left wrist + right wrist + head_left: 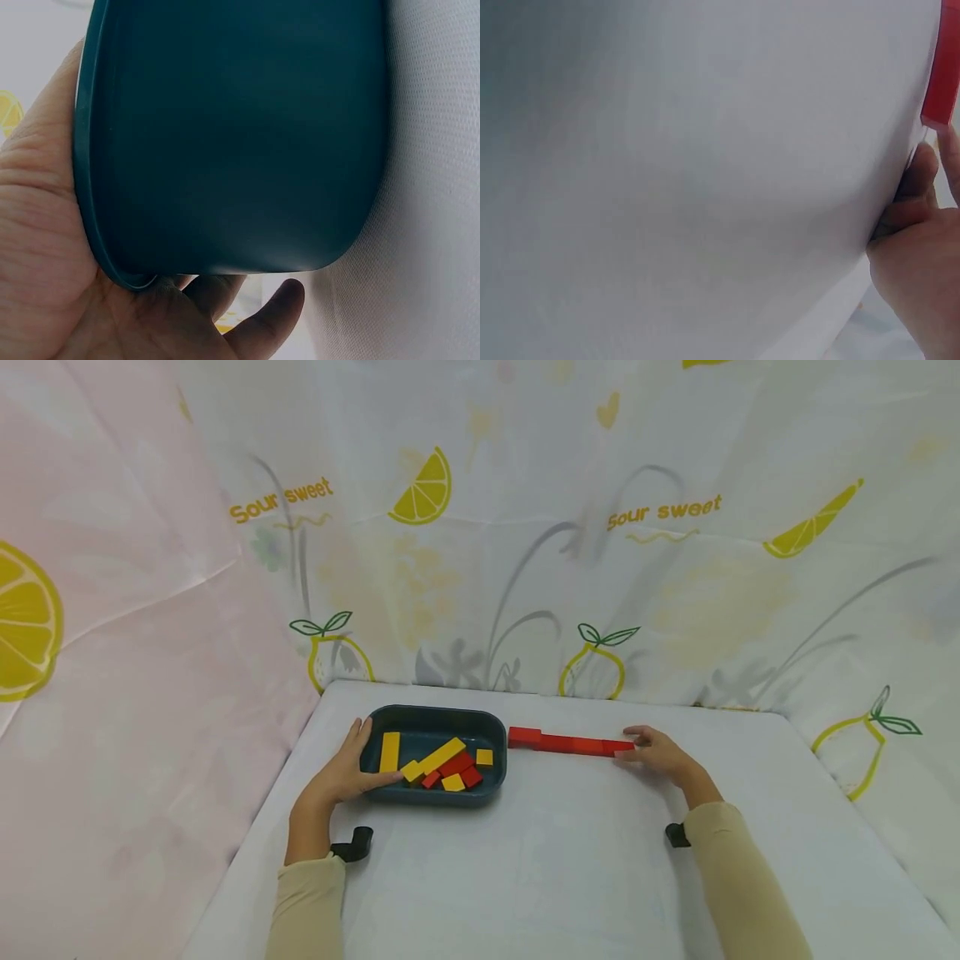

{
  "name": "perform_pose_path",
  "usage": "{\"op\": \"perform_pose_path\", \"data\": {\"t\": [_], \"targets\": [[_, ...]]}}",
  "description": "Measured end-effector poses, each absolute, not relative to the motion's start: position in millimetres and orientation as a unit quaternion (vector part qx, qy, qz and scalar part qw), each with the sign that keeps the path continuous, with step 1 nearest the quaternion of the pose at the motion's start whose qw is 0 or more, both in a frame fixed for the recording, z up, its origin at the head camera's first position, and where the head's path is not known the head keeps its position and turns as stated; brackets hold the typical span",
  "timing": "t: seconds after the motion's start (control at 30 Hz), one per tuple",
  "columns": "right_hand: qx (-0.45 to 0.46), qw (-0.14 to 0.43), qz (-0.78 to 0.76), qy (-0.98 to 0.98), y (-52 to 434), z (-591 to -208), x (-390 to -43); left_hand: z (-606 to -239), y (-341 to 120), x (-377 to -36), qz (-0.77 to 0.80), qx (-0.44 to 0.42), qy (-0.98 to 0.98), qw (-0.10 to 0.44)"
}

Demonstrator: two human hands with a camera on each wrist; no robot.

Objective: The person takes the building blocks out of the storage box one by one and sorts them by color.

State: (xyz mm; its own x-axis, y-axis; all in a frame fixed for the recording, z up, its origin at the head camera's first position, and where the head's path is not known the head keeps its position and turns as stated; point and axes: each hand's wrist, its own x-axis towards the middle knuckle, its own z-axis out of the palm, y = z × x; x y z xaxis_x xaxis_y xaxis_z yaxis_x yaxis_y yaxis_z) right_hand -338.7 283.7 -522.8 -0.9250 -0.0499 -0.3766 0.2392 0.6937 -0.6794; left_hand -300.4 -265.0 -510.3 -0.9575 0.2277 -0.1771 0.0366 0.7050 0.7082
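Observation:
A dark teal tray [435,712] sits on the white table and holds several yellow blocks [389,751] and red blocks [457,766]. My left hand [348,768] grips the tray's left end, thumb over the front rim. Seen from the left wrist, the tray wall [240,135] fills the view, with my palm [45,247] against its rim. To the right of the tray lies a row of red blocks [570,743]. My right hand [660,756] pinches the row's right end between finger and thumb. The right wrist view shows that red block [939,75] just above my thumb [922,172].
The white table [540,860] is walled by a lemon-print cloth [660,510] at the back and right, and a pink cloth [112,693] at the left. Its left edge runs close to the tray. Black wrist mounts [356,843] sit by both sleeves.

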Motion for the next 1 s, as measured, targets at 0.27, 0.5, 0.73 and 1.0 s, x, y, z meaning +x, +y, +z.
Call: {"op": "perform_pose_path", "data": {"t": [0.27, 0.5, 0.73, 1.0], "targets": [[0.096, 0.063, -0.419, 0.901, 285, -504, -340, -517, -256, -303, 0.39, 0.076, 0.908, 0.129], [-0.003, -0.065, -0.475, 0.878, 230, -463, -361, -516, -258, -305, 0.389, 0.074, 0.909, 0.126], [-0.146, 0.008, -0.536, 0.831, 147, -441, -364, -511, -260, -306, 0.384, 0.07, 0.912, 0.123], [-0.269, 0.062, -0.526, 0.804, 71, -472, -347, -513, -265, -301, 0.382, 0.057, 0.914, 0.125]]}}
